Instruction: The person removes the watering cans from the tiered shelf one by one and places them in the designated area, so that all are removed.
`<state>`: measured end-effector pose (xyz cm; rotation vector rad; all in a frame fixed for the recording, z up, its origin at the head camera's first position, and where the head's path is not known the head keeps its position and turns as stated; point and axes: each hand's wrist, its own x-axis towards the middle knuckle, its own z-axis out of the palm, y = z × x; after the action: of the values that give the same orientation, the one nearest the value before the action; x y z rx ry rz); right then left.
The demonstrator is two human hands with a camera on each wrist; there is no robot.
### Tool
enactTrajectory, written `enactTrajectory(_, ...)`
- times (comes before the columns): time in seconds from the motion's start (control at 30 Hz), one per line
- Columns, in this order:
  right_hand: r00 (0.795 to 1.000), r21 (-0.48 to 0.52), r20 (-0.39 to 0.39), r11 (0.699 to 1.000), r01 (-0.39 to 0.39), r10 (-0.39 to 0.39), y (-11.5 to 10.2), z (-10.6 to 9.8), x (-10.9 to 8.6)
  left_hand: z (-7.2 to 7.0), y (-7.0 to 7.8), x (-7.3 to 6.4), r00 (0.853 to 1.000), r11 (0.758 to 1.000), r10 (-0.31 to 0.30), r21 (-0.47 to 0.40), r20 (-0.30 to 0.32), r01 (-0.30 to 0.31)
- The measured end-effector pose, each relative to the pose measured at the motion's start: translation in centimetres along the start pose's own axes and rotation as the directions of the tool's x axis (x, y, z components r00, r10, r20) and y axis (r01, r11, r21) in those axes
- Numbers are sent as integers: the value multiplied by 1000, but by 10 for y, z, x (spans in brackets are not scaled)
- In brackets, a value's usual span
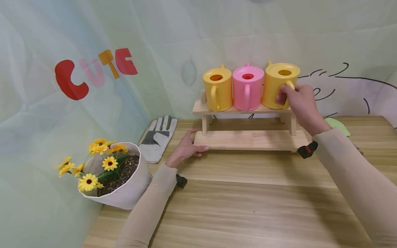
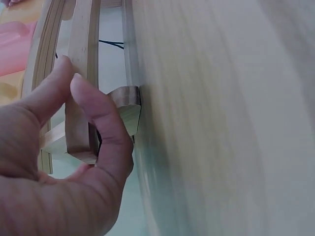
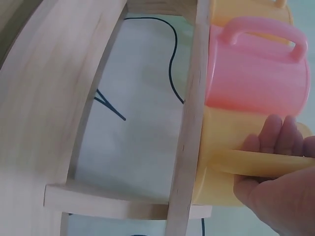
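Note:
Three small plastic watering cans stand in a row on the upper board of a two-tier wooden stand (image 1: 251,139). The left one (image 1: 224,90) is yellow, the middle one (image 1: 255,88) pink, the right one (image 1: 273,88) yellow. Each has a front handle, a round hole in its top and a tip showing behind. My right hand (image 1: 302,100) grips the right yellow can's handle (image 3: 266,163), fingers between handle and body. With thumb and fingers, my left hand (image 1: 189,146) holds the left end of the lower board (image 2: 81,123).
At the left, a white pot (image 1: 144,181) holds soil and yellow flowers (image 1: 110,163). Behind it lies a grey and white work glove (image 1: 158,139). A green object (image 1: 338,126) sits partly behind my right forearm. A printed cloth (image 1: 248,41) hangs behind the wooden table (image 1: 248,206).

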<state>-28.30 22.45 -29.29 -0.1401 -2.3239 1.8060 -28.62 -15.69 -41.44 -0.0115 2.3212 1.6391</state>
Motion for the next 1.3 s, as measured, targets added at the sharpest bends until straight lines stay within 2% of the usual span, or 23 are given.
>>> enactTrajectory(0.37,1000,86,23,996,-22,20,-5,2,2,-1,1,1,1000,999,-29,-31,4,29)
enactTrajectory(0.63,998,36,-60,999,-34,36,-3,5,2,0,0,4,1000,999,-19,-47,6,19)
enactTrajectory(0.83,993,36,-111,999,-26,30,0,5,1,1,1,3,1000,999,-24,-47,5,24)
enactTrajectory(1.1,992,1,-128,1000,-22,22,5,5,0,2,3,2,999,998,-35,-46,1,35)
enactTrajectory(1.3,990,14,-139,1000,-7,9,6,4,-3,0,3,2,999,998,-47,-43,2,47)
